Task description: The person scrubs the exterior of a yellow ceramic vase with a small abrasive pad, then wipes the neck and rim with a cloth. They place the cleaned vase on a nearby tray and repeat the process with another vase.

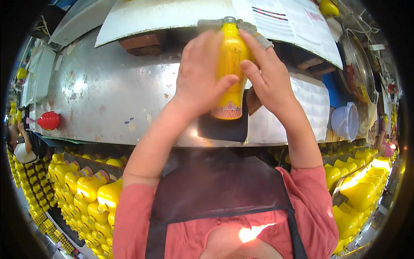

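Observation:
A glossy yellow bottle (233, 88) with dark writing down its front and a patterned band at its base lies in front of me. Its dark-capped neck points away, over a grey padded roll (211, 25). Beneath the base is a black pad (224, 131). My left hand (202, 71) lies along the bottle's left side, its fingers stretched out and smeared by motion, the thumb across the front. On the other side my right hand (267, 71) rests with fingers extended along the shoulder and thumb raised near the writing. Neither palm wraps round the bottle.
White boards (172, 17) on bricks (142, 43) edge the metal table's (116, 90) far side. A printed decal sheet (280, 19) lies there. A red object (48, 121) sits left, a white bucket (345, 121) right. Many yellow bottles (90, 185) flank me; another person (23, 149) is far left.

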{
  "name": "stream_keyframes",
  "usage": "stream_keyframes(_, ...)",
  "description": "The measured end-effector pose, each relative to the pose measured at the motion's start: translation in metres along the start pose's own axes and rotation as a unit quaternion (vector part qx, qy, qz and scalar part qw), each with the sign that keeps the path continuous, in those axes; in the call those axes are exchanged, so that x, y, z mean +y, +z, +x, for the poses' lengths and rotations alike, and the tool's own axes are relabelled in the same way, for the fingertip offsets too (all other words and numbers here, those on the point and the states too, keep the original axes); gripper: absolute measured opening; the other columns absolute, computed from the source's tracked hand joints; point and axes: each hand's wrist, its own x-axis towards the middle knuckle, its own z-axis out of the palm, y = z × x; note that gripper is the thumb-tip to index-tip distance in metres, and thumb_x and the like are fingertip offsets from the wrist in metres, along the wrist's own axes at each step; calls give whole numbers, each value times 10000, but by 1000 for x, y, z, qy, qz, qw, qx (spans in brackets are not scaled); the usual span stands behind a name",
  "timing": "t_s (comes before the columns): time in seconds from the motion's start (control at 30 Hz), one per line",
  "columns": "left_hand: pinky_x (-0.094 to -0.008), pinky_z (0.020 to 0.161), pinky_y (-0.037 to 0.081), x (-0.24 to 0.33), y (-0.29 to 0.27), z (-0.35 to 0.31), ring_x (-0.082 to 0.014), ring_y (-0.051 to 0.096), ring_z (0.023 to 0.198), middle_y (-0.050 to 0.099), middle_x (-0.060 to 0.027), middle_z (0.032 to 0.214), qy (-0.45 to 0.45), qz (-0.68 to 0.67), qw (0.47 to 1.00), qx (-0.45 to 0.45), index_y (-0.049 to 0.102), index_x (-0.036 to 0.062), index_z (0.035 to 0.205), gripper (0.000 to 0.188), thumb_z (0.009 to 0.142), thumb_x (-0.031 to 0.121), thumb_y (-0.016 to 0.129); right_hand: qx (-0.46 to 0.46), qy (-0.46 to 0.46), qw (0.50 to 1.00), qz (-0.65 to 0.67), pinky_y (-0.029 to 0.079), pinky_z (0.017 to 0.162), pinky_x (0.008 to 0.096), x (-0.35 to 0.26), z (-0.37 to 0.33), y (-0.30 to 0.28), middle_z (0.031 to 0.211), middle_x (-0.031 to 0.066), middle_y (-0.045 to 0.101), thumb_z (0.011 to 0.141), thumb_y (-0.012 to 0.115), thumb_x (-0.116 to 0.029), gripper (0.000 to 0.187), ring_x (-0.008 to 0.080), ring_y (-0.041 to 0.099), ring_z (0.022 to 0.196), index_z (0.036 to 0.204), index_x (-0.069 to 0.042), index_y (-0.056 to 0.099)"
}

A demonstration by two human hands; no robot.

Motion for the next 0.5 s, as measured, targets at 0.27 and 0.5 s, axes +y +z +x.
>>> stream_keyframes(0.27,-489,1235,271,-2,9,-36,-445,327,1486,304,-269,1611,-162,-249,954,-35,229,10,1609,826,969,388,590,-87,164,949,256,549,839,343,11,-37,13,1539,267,450,892,728,-292,980,251,692,875,1648,-32,161)
stream_keyframes(0.5,-488,1233,265,-2,19,-39,-451,286,1504,283,-283,1613,-132,-231,964,-6,204,15,1617,873,954,388,632,-76,193,963,171,526,742,289,7,-40,22,993,127,706,985,684,-361,926,128,637,767,1671,-84,127)
